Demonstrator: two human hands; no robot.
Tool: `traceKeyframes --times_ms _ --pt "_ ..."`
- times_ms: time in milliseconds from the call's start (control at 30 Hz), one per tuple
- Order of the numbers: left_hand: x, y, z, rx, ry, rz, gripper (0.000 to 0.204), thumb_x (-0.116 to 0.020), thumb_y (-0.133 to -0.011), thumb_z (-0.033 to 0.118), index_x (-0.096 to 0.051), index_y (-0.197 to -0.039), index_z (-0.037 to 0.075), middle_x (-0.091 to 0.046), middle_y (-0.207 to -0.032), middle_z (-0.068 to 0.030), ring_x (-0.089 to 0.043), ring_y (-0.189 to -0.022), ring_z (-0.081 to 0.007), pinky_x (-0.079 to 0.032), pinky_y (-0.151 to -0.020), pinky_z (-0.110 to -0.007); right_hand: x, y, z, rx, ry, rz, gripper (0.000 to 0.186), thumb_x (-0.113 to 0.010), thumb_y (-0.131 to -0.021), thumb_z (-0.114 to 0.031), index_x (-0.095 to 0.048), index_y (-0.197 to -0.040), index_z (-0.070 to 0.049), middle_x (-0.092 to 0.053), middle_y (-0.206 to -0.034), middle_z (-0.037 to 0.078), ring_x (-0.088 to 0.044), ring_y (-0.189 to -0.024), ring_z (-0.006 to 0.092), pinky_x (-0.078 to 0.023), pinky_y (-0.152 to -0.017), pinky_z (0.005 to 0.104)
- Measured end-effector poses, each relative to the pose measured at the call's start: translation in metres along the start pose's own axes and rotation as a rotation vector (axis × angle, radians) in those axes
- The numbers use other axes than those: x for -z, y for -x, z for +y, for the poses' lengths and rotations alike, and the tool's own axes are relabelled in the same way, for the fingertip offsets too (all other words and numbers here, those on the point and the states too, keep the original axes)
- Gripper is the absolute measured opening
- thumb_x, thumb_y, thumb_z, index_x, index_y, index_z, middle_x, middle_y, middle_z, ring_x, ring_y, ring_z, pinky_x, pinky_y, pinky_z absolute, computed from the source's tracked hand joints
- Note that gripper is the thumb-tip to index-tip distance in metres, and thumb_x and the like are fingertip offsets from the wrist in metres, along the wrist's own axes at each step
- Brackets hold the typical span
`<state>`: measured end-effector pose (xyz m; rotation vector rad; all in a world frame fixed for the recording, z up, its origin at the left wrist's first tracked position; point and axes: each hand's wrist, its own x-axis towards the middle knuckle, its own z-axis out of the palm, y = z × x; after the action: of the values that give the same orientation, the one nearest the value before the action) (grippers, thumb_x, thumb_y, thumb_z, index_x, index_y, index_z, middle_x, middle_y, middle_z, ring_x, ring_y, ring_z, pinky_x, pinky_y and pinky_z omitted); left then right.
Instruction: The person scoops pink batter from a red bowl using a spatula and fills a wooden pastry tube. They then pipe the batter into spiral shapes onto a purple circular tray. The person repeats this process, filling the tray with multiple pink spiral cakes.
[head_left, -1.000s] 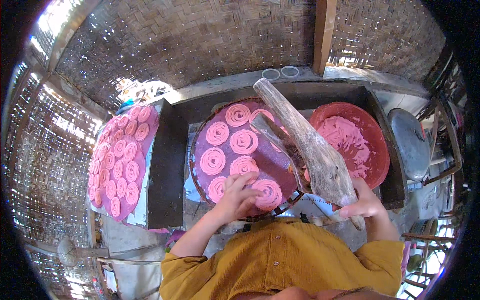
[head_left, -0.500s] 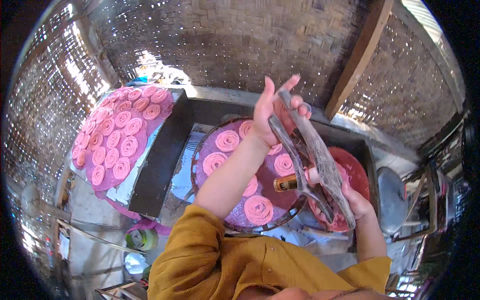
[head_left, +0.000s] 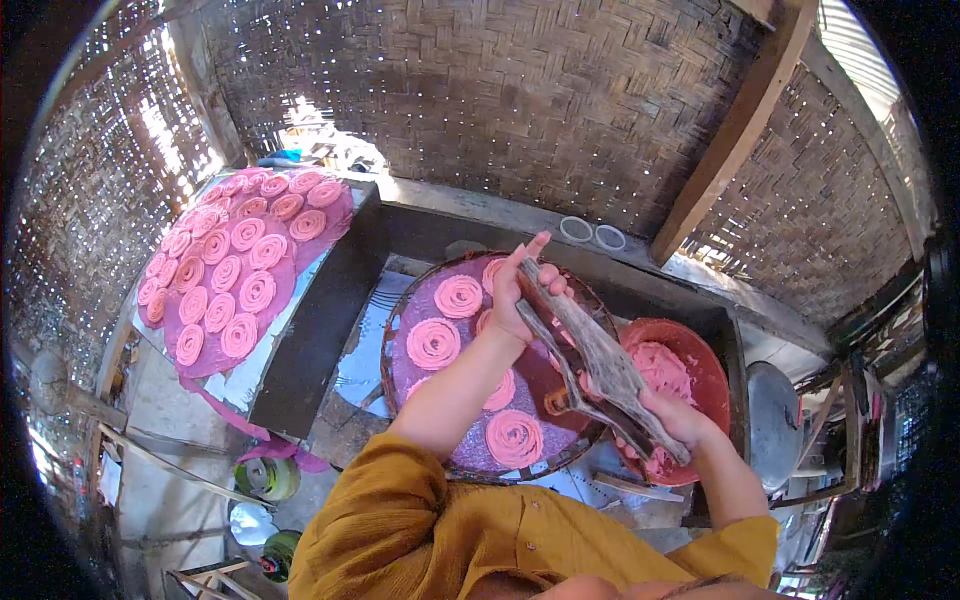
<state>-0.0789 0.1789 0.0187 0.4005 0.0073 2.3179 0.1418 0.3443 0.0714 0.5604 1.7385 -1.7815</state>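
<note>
Both my hands are closed on a weathered wooden dough press, tilted over the right part of a round tray. My left hand wraps the upper end of its two long bars, one finger sticking out. My right hand grips the lower end. A brownish cylinder end pokes out between the bars. Below, the round tray with a dark rim and purple sheet carries several pink dough coils. Partly behind my right hand is a red basin with pink dough in it.
On the left, a slanted board covered with purple cloth holds many pink coils. A dark trough wall runs beside it. Two pale rings lie on the back ledge. A grey lid stands at right; a green gas cylinder is lower left.
Both hands brought the press down and slightly left, closer to the tray. The left fingers have curled in more around the upper bars. The rings on the ledge have come into view.
</note>
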Motion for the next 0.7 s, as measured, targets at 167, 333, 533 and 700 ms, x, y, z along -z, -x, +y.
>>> traceKeyframes --times_ms 167,333,533,700 --pt "-0.035 -0.006 0.002 -0.078 -0.034 -0.008 0.034 -0.042 -0.088 0.039 -0.050 -0.114 0.019 -0.049 -0.058 0.0026 -0.051 -0.057 -0.0138 -0.044 -0.065 -0.035 0.009 0.010 -0.005 0.161 0.320 0.209 0.064 -0.043 -0.082 -0.057 -0.060 -0.095 0.004 -0.062 -0.081 0.010 -0.059 -0.068 0.0160 -0.047 -0.060 0.0308" --pt "-0.045 0.007 0.002 -0.046 -0.046 -0.047 0.032 -0.041 -0.087 0.038 -0.053 -0.109 0.018 -0.048 -0.057 0.0031 -0.051 -0.056 -0.0138 -0.044 -0.068 -0.036 -0.007 0.030 -0.010 0.186 0.258 0.137 0.065 -0.049 -0.078 -0.059 -0.059 -0.096 0.003 -0.061 -0.079 0.007 -0.057 -0.068 0.0157 -0.046 -0.060 0.0298" --pt "-0.067 0.000 0.014 -0.107 -0.065 -0.137 0.034 -0.041 -0.087 0.041 -0.053 -0.110 0.019 -0.048 -0.057 0.0036 -0.050 -0.056 -0.0127 -0.045 -0.066 -0.035 -0.017 0.033 -0.024 0.325 0.331 0.246 0.060 -0.051 -0.080 -0.053 -0.059 -0.099 0.003 -0.059 -0.081 0.004 -0.053 -0.073 0.0118 -0.044 -0.065 0.0276" --pt "-0.068 0.016 0.004 -0.069 -0.069 -0.163 0.036 -0.038 -0.087 0.041 -0.053 -0.111 0.019 -0.049 -0.057 0.0036 -0.051 -0.056 -0.0127 -0.044 -0.067 -0.034 -0.017 0.046 -0.008 0.336 0.400 0.268 0.056 -0.052 -0.081 -0.050 -0.061 -0.095 0.003 -0.060 -0.078 0.004 -0.052 -0.075 0.0109 -0.044 -0.067 0.0274"
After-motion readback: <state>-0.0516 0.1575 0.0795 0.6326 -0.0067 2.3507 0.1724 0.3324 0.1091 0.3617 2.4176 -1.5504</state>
